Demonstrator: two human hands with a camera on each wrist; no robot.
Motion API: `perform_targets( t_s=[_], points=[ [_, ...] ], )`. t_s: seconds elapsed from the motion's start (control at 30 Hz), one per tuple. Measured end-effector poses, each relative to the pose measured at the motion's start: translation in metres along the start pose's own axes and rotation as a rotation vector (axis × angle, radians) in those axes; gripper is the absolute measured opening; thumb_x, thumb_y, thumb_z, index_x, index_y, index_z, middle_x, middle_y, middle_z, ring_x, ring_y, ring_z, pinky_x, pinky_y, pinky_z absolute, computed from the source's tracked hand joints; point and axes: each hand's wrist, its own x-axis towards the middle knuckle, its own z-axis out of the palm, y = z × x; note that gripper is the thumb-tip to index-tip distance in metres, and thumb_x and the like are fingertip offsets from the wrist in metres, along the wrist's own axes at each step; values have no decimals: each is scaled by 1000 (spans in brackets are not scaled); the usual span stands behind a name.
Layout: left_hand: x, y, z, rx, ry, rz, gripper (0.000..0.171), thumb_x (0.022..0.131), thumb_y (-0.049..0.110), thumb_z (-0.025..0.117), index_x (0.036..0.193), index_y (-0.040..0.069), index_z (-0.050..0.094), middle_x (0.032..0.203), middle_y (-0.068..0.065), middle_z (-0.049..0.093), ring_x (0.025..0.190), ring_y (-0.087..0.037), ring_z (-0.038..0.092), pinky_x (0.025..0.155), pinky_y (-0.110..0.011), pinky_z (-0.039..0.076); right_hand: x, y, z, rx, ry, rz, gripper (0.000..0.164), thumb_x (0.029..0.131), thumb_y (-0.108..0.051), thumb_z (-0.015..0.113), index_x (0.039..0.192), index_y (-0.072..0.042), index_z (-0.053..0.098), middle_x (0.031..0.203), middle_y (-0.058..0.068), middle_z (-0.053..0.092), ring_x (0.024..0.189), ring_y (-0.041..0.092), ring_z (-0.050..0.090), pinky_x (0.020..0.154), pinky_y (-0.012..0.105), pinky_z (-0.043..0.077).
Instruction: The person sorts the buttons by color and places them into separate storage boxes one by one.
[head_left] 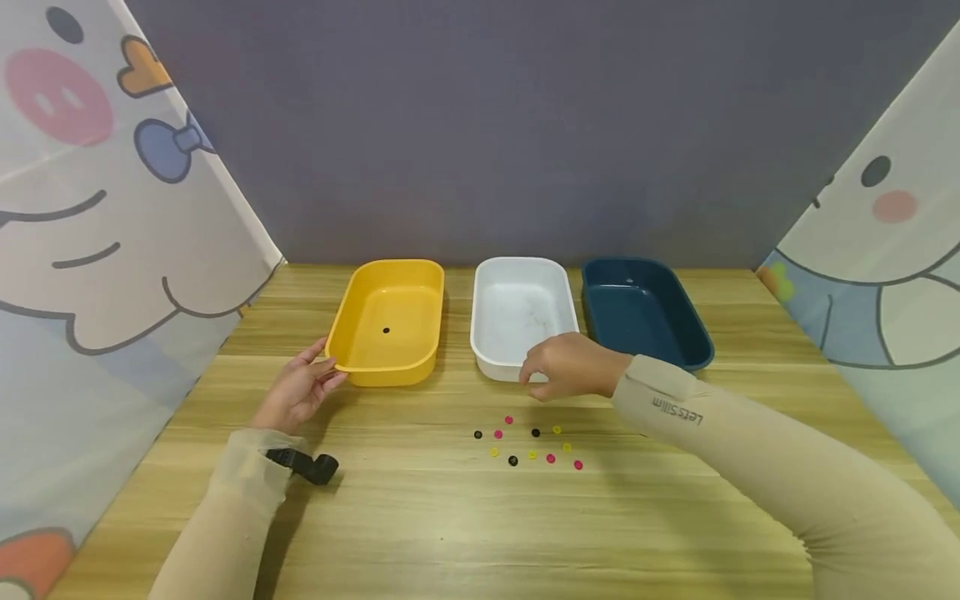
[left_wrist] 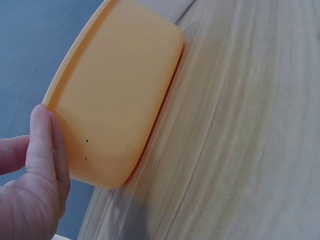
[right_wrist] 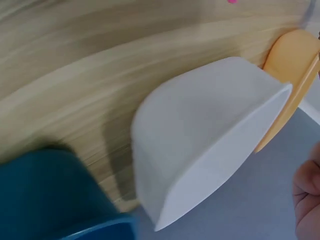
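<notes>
A yellow tray (head_left: 384,371) stands at left with one black button (head_left: 386,331) inside. My left hand (head_left: 297,392) touches the outside of its near left corner; in the left wrist view its fingers (left_wrist: 42,150) lie nearly straight against the rim. My right hand (head_left: 566,367) is over the near edge of the white tray (head_left: 495,367), fingers bent downward and relaxed, with nothing seen between them. Closer to me lie several loose buttons: pink (head_left: 551,458), yellow (head_left: 532,455) and black (head_left: 513,461). In the right wrist view only part of the right hand (right_wrist: 307,195) shows.
A dark blue tray (head_left: 645,317) stands right of the white one, partly behind the right forearm. All three trays rest near the back of the wooden table (head_left: 405,517). A grey panel (head_left: 480,133) rises behind, with printed cloths (head_left: 150,267) at both sides.
</notes>
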Motion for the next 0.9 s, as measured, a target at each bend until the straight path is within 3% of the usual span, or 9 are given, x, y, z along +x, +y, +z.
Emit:
perform_targets(
  t_s=[0.33,0.53,0.73,0.9],
  points=[
    [0,0,-2,-37,19,6,66,100,-6,33,155,12,1,90,-3,64,78,-14,67,73,-22,58,-17,13,21,-15,-6,-3,13,81,-15,74,93,-11,76,92,-2,71,88,13,66,77,29,57],
    [-1,0,-5,-24,12,17,66,101,-6,33,155,12,0,92,-2,63,80,-13,67,74,-22,58,-13,14,34,-2,29,-60,12,80,-13,74,91,-12,76,89,-2,72,85,12,67,74,27,57],
    [0,-2,-1,26,26,39,66,100,-6,36,155,9,2,94,-2,61,80,-12,66,74,-20,57,-15,14,45,32,14,-13,11,80,-13,73,90,-13,77,87,-4,70,81,10,65,69,25,56],
    [1,-6,3,59,51,46,65,100,-5,37,155,9,3,96,-3,58,77,-10,65,73,-19,57,-19,16,56,122,-42,32,15,81,-14,72,95,-13,77,92,-4,71,86,11,63,74,25,55]
  ],
)
